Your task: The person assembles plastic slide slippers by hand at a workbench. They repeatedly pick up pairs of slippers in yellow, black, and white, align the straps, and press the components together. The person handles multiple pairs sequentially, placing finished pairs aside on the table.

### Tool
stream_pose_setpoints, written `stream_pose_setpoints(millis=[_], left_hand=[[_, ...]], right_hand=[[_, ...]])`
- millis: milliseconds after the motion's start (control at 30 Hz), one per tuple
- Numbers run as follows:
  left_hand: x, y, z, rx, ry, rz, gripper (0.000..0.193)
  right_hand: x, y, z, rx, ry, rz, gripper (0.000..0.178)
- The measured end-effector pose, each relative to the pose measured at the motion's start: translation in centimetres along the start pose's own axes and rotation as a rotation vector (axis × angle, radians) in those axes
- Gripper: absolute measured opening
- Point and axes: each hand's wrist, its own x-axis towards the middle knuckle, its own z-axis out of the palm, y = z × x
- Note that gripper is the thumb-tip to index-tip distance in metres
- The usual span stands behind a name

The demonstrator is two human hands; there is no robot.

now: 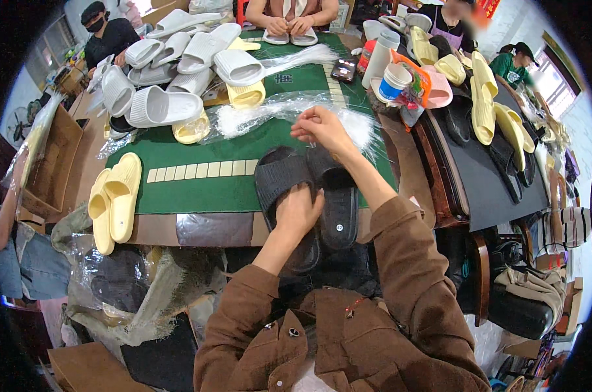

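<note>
A pair of black slippers (338, 209) stands side by side at the table's near edge. My left hand (297, 212) reaches under the strap of the left black slipper (277, 176) and grips it; its fingertips are hidden inside. Over the toe of the right one is my right hand (325, 132), its fingers bent together in a pinch. Whatever thin thing they may hold is too small to make out. Just beyond lies a bundle of clear plastic strands (240, 121) in a plastic bag.
Grey slippers (162, 108) are heaped at the far left. Cream slippers (121, 196) rest at the near left of the green mat (198, 196). A cup (394, 81) and bottle (379, 60) stand at right. Across the table, a person's hands (289, 26) handle slippers; others work nearby.
</note>
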Motion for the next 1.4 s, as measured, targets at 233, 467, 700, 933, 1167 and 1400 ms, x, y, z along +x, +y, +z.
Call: stream_pose_setpoints(millis=[233,467,700,933,1167,1400], left_hand=[[0.2,0.4,-0.4,-0.017,-0.060,-0.026,0.048],[-1.4,0.2,-3.5,0.055,-0.052,0.217,0.046],[0.5,2.9,-9.6,-0.150,0.017,0.123,0.025],[10.4,-1.6,-4.5,-0.218,0.054,0.073,0.025],[10.9,-2.2,-1.6,-0.235,0.010,0.032,0.021],[10.6,-3.0,-1.4,-0.311,0.087,0.031,0.018]], right_hand=[[-0.5,3.3,-2.8,-1.032,0.142,-0.436,0.021],[0.3,3.4,-1.1,-1.129,0.110,-0.191,0.019],[0.0,2.9,-2.5,-0.805,0.142,-0.522,0.019],[-1.1,1.4,-1.4,-0.436,0.096,-0.304,0.020],[-0.5,2.4,-1.8,-0.486,0.190,-0.332,0.020],[-0.1,3.6,-2.3,-0.835,0.113,-0.249,0.023]])
